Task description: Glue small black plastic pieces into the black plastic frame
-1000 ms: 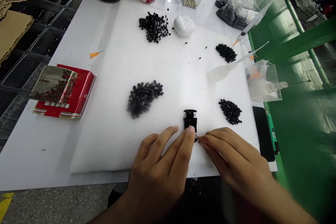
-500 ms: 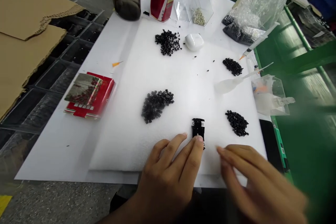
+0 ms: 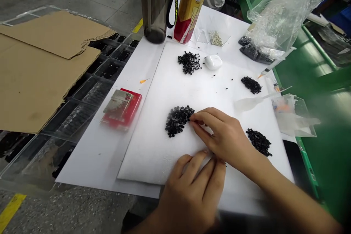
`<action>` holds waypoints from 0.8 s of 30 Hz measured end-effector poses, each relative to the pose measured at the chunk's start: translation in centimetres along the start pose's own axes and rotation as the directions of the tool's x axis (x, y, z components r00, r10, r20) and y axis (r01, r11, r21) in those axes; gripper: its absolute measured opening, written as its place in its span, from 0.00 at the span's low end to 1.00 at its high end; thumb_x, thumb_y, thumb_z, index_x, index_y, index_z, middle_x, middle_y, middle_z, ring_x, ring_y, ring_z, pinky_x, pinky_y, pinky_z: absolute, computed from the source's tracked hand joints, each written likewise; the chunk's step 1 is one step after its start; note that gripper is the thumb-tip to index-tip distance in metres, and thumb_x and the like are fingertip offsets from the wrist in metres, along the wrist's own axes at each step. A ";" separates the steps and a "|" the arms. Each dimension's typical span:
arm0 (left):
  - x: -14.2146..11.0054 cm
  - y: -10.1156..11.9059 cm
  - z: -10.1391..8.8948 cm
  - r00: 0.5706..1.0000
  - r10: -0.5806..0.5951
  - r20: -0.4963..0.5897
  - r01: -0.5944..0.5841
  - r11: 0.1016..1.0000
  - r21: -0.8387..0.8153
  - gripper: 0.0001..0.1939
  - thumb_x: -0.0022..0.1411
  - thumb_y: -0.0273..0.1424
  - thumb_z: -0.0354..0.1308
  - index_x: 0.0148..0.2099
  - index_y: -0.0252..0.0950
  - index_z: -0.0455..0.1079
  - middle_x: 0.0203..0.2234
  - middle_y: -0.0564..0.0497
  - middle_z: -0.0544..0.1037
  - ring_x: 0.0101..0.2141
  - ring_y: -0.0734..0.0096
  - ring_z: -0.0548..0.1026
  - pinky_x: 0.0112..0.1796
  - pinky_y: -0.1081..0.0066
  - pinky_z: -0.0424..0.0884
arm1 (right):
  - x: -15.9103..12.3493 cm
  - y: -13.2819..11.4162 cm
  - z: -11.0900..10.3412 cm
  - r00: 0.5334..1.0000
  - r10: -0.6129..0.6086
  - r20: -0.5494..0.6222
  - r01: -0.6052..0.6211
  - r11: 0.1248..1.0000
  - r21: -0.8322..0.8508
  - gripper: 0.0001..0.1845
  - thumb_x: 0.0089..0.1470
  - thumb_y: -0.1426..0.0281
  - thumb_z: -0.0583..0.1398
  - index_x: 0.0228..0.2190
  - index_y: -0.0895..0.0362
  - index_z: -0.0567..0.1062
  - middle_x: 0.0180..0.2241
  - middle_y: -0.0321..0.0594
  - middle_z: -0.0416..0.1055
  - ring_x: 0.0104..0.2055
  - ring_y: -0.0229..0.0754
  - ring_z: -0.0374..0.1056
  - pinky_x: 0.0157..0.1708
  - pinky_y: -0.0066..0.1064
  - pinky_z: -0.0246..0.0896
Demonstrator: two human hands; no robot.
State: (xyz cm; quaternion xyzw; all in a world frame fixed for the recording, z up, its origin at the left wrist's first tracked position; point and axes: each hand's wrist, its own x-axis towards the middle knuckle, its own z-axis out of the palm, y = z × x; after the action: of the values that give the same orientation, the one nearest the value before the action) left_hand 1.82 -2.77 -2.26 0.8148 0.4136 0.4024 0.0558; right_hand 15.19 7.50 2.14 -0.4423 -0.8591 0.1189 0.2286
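My right hand (image 3: pixel 225 135) reaches across my left, its thumb and index fingertips pinched at the right edge of a pile of small black square pieces (image 3: pixel 175 124). A dark bit shows at the fingertips. On the white foam pad (image 3: pixel 142 161), near its front edge, my left hand (image 3: pixel 194 186) has its fingers bent down over a flat black plastic part. Both hands cover most of that part; only a tiny dark bit (image 3: pixel 226 164) shows beside the left fingers. To the right lies another pile of black pieces (image 3: pixel 259 142).
Further back are two more black piles (image 3: pixel 189 62) (image 3: pixel 251 85), a white rounded case (image 3: pixel 213 62), a drink bottle (image 3: pixel 189 11) and a dark tumbler (image 3: pixel 155 11). A syringe (image 3: pixel 276 62) and a dropper (image 3: pixel 249 103) lie right. A red box (image 3: pixel 128 111) sits left.
My right hand has moved left and forward from the pad's right front to the pile of square pieces. My left hand stays over the black part, and the camera view has shifted.
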 end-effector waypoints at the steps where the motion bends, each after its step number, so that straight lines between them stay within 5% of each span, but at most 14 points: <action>1: 0.0 0.0 0.0 1.000 -0.001 -0.003 0.001 1.000 0.000 0.18 0.69 0.20 0.52 0.57 0.27 0.74 0.49 0.46 0.82 0.52 0.56 0.77 0.48 0.59 0.69 | 0.1 -0.1 0.1 1.000 -0.021 0.006 0.021 0.999 -0.034 0.07 0.67 0.76 0.58 0.42 0.61 0.77 0.39 0.43 0.75 0.40 0.42 0.73 0.40 0.34 0.74; 6: 0.1 0.1 -0.2 1.000 -0.009 0.015 0.009 1.000 -0.023 0.18 0.68 0.20 0.52 0.57 0.27 0.74 0.48 0.46 0.83 0.51 0.56 0.78 0.48 0.58 0.70 | 0.5 -0.6 -0.5 0.994 -0.102 0.041 0.108 0.978 -0.180 0.07 0.67 0.76 0.55 0.39 0.61 0.73 0.35 0.43 0.72 0.35 0.40 0.69 0.34 0.32 0.70; 14: 0.0 0.1 0.0 0.999 -0.010 0.034 0.010 1.000 0.000 0.18 0.69 0.20 0.53 0.58 0.30 0.74 0.54 0.48 0.80 0.55 0.55 0.75 0.50 0.58 0.68 | -7.0 -0.1 -3.9 0.969 0.245 -0.035 -0.248 0.963 -0.103 0.03 0.65 0.72 0.59 0.36 0.55 0.71 0.31 0.35 0.69 0.31 0.35 0.65 0.30 0.27 0.63; 19: 0.0 0.1 0.0 0.998 -0.007 0.055 0.008 1.000 -0.018 0.19 0.70 0.20 0.51 0.59 0.31 0.73 0.57 0.49 0.78 0.57 0.56 0.74 0.51 0.57 0.68 | -10.4 0.0 -2.5 0.966 0.205 -0.159 -0.244 0.928 -0.283 0.04 0.65 0.74 0.60 0.36 0.56 0.70 0.32 0.37 0.69 0.32 0.36 0.67 0.33 0.28 0.64; 24: 0.2 0.2 -0.1 0.998 -0.009 0.067 0.010 1.000 -0.015 0.18 0.71 0.19 0.52 0.59 0.31 0.74 0.56 0.49 0.78 0.58 0.56 0.74 0.50 0.57 0.69 | -10.5 -0.2 -3.7 0.966 0.242 -0.088 -0.257 0.923 -0.287 0.02 0.66 0.73 0.60 0.40 0.56 0.73 0.37 0.38 0.72 0.35 0.37 0.70 0.35 0.30 0.66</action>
State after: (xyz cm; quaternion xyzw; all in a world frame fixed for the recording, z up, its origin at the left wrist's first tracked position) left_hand 1.89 -2.75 -1.96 0.8254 0.4122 0.3777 0.0778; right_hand 22.21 -1.13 2.44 -0.5803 -0.7976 0.0058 0.1644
